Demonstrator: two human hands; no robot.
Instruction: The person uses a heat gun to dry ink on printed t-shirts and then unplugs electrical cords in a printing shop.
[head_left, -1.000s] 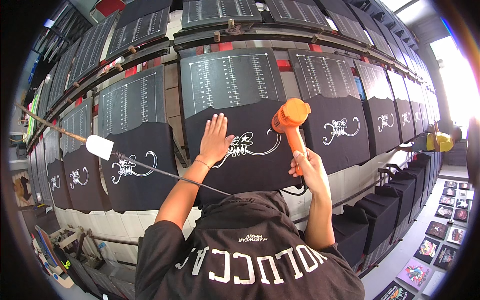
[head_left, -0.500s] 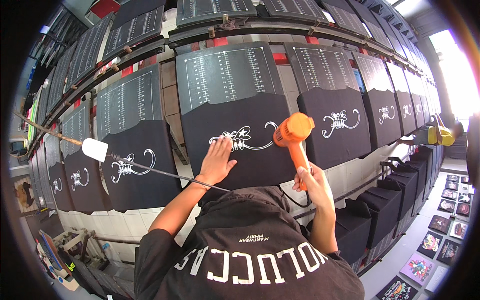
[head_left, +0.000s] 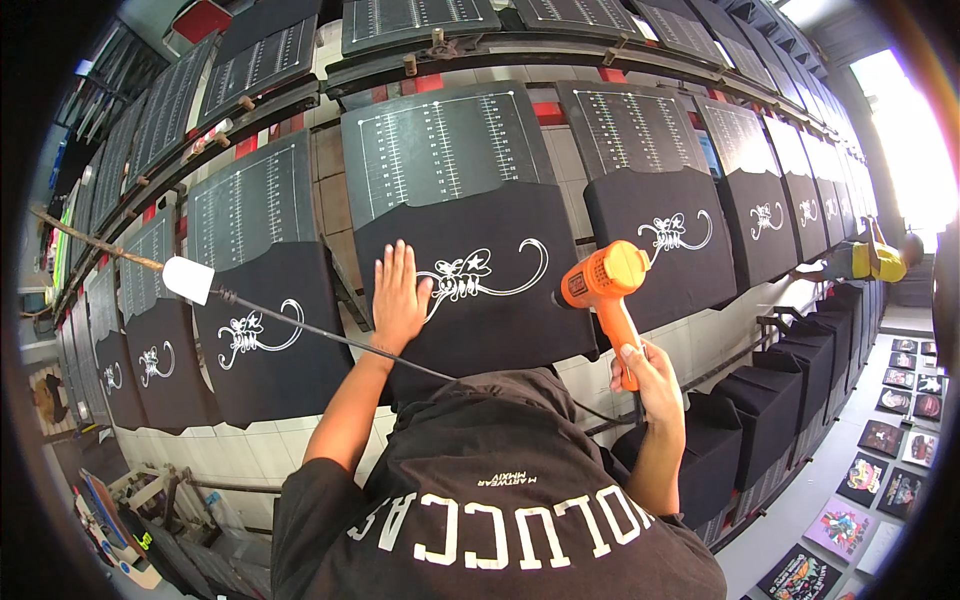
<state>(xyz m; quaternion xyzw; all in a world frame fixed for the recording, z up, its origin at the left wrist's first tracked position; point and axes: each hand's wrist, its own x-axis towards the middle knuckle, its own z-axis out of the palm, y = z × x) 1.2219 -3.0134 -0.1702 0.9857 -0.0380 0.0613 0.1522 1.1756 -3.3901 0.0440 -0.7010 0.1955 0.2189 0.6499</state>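
My right hand (head_left: 650, 378) grips the handle of an orange heat gun (head_left: 608, 285), held over the right edge of the black shirt in front of me, its nozzle facing left. That black shirt (head_left: 490, 335) is stretched over a dark board (head_left: 445, 140) with white measuring marks. A white line print (head_left: 475, 275) with curling ends and a star lies on the fabric. My left hand (head_left: 402, 300) rests flat on the shirt at the print's left end, fingers stretched and pointing away from me. Its fingertips lie near the shirt's upper left edge.
More boards with printed black shirts stand in a row on both sides, such as the left shirt (head_left: 270, 330) and the right shirt (head_left: 665, 245). A cable with a white block (head_left: 188, 280) crosses at left. Black-draped boards (head_left: 765, 410) line the right. A person in yellow (head_left: 878, 262) is far right.
My left hand has slid left off the print to the shirt's left side. The heat gun in my right hand has moved right and slightly down, its nozzle leaving the print's right end.
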